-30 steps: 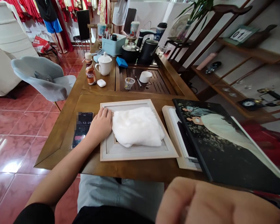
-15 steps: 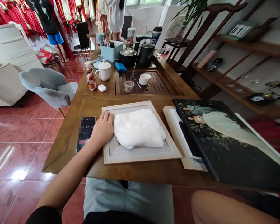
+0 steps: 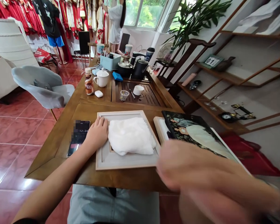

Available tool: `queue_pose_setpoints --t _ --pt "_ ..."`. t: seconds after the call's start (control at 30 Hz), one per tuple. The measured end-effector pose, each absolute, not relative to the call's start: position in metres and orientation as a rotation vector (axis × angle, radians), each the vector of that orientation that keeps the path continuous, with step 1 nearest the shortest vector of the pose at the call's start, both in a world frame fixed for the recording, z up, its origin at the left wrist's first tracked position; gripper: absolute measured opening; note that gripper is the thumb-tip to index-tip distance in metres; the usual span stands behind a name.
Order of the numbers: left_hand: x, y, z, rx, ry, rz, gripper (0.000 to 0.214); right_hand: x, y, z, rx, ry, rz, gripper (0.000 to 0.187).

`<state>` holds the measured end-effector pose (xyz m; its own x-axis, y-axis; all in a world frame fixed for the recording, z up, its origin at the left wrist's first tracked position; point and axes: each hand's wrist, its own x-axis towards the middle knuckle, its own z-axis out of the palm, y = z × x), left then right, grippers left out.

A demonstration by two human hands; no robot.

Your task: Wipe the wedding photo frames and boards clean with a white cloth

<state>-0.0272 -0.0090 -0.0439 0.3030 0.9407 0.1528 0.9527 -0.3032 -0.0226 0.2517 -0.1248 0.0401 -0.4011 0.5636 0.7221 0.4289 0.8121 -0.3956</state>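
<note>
My left hand lies flat on the left edge of a pale wooden picture frame, its fingers stretched out close to a folded white fluffy cloth. The cloth rests in the middle of the frame's light grey panel. Blurred by motion, my right hand is raised near the frame's lower right corner; its fingers cannot be made out. Behind that hand, a dark printed photo panel lies on top of other frames. A phone showing a clock lies left of my left hand.
On the wooden table stand a drink bottle, a lidded white mug, a small white cup and a plastic tub. Further back are a black kettle and a blue box. A grey chair stands left.
My right hand has swung up from the lower right into view beside the frame. My left hand stays on the frame's left edge. The camera view has tilted and shifted.
</note>
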Motion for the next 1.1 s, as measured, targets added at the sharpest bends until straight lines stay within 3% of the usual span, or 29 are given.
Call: queue_pose_setpoints --t 0.1,0.17,0.27,0.37,0.67,0.83,1.1 --pt "-0.027 -0.009 -0.043 -2.448 -1.787 -0.185 0.04 0.197 -0.063 0.052 -0.749 -2.31 -0.018 0.015" --pt "-0.026 -0.01 -0.042 -2.448 -1.792 -0.187 0.039 0.185 -0.038 0.04 -0.899 -2.492 -0.06 0.036" --pt "-0.026 -0.012 -0.041 -2.449 -1.813 -0.173 0.04 0.188 -0.025 0.015 -1.148 -2.671 0.169 0.079" --pt "-0.024 -0.013 -0.04 -2.447 -1.824 -0.163 0.041 0.196 -0.022 0.003 -1.244 -2.766 0.335 0.095" --pt "-0.023 -0.013 -0.038 -2.458 -1.83 -0.114 0.046 0.202 -0.024 -0.003 -1.389 -2.719 0.225 0.071" --pt "-0.025 -0.012 -0.037 -2.461 -1.831 -0.14 0.044 0.204 -0.03 -0.001 -1.132 -2.785 0.351 0.068" --pt "-0.024 -0.012 -0.036 -2.465 -1.836 -0.146 0.044 0.208 -0.03 -0.001 -1.262 -2.697 0.191 0.06"
